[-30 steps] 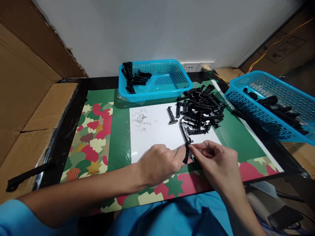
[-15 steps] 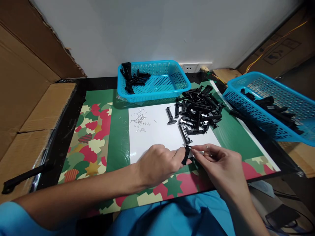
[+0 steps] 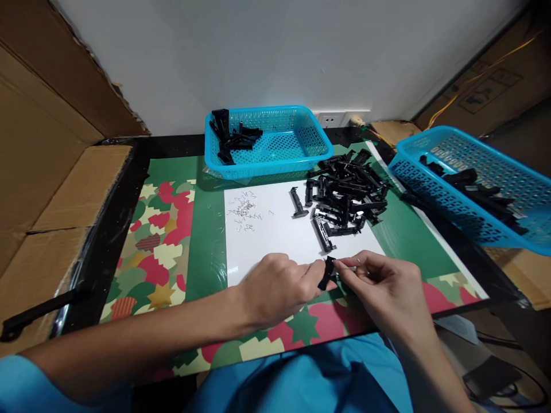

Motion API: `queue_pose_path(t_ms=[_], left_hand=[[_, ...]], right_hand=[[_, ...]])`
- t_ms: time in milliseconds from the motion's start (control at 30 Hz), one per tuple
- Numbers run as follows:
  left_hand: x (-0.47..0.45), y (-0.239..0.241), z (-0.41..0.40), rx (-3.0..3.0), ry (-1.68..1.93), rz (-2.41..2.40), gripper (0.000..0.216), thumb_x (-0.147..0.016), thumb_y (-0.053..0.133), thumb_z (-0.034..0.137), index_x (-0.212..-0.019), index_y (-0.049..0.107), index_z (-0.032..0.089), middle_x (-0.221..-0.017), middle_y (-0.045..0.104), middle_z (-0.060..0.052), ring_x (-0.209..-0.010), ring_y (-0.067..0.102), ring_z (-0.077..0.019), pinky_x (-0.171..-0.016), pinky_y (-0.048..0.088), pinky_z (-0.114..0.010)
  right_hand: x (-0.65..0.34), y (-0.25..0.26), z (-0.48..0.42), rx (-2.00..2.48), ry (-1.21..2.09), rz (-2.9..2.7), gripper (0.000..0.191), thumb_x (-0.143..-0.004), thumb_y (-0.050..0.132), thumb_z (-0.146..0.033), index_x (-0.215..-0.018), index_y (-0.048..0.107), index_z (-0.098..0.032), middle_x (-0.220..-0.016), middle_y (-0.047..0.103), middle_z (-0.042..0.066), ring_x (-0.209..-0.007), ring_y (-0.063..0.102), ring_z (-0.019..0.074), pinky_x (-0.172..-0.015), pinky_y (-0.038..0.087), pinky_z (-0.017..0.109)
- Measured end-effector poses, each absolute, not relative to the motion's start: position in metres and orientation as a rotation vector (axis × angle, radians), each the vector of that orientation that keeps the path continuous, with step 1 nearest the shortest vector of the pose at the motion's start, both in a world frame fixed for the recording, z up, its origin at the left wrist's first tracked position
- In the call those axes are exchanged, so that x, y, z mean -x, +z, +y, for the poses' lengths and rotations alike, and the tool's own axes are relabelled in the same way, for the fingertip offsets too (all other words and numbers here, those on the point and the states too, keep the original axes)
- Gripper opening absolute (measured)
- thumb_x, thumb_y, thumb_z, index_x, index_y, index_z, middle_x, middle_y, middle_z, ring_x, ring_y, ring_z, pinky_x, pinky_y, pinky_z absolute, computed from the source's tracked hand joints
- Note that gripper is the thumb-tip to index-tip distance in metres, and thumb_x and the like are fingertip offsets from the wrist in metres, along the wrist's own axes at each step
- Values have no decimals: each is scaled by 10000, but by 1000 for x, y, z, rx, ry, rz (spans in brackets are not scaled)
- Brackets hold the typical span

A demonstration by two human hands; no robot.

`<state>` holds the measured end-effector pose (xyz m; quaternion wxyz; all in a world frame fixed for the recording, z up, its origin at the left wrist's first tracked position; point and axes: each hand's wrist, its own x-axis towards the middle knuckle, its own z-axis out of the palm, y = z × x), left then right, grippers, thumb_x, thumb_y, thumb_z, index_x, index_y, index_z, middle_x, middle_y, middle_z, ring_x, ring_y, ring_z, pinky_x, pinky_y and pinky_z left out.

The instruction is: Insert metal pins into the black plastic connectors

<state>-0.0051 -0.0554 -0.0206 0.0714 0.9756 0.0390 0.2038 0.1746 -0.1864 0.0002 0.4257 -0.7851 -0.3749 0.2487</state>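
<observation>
My left hand (image 3: 284, 284) is closed, pinching a small black plastic part (image 3: 328, 273) between thumb and fingers over the near edge of the white sheet (image 3: 267, 246). My right hand (image 3: 385, 281) is pinched too, its thumb and fingertips right against the part's right side. A thin shiny bit shows among the right fingers, too small to name. Beyond the hands lies a heap of black plastic parts (image 3: 348, 189), with one separate black part (image 3: 298, 202) left of it. Several thin bent wire pieces (image 3: 245, 209) are scattered on the sheet's left side.
A blue basket (image 3: 269, 169) with some black parts stands at the back against the wall. Another blue basket (image 3: 469, 215), holding more black parts, is at the right. Cardboard (image 3: 64, 189) walls the left side. A wall socket (image 3: 330, 120) with a plug sits behind.
Almost nothing differs. The black part in my left hand has tilted slightly, and my right fingertips have shifted a little against it.
</observation>
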Motion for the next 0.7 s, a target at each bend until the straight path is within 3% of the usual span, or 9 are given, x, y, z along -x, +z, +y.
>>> queue_pose_path(t_ms=[133, 267, 400, 567, 700], left_hand=[[6, -21, -55, -2932, 574, 136, 244, -1137, 530, 295, -1132, 669, 94, -606, 651, 19, -484, 642, -194, -437, 429, -338], [7, -20, -55, -2942, 519, 122, 198, -1102, 530, 190, -1206, 651, 72, -612, 649, 19, -494, 651, -203, -439, 432, -335], [7, -18, -55, -2941, 496, 114, 216, -1080, 515, 147, -1244, 627, 61, -640, 667, 8, -513, 666, -200, -441, 430, -318], [7, -18, -55, -2943, 513, 136, 238, -1121, 509, 234, -1248, 630, 74, -641, 671, 11, -513, 664, -196, -442, 432, -325], [7, -19, -56, -2950, 550, 134, 210, -1125, 500, 207, -1213, 651, 91, -630, 655, 20, -496, 642, -195, -433, 408, -339]], right_hand=[[-171, -3, -188, 1953, 579, -943, 427, -895, 807, -518, -664, 679, -182, -561, 379, -46, -521, 334, 117, -483, 250, 269], [-171, -5, -187, 1971, 566, -1008, 461, -931, 778, -485, -620, 591, -201, -571, 372, -45, -541, 340, 119, -498, 264, 270], [-174, 0, -187, 1977, 620, -1072, 449, -965, 744, -479, -639, 624, -196, -564, 399, -37, -542, 360, 124, -491, 275, 274], [-182, 12, -194, 2053, 706, -1109, 372, -1000, 701, -533, -975, 809, -178, -645, 631, 8, -551, 490, 152, -490, 340, 283], [-193, 13, -199, 2058, 431, -1084, 330, -1057, 625, -488, -1145, 810, -229, -991, 796, 70, -785, 687, 221, -637, 498, 312]])
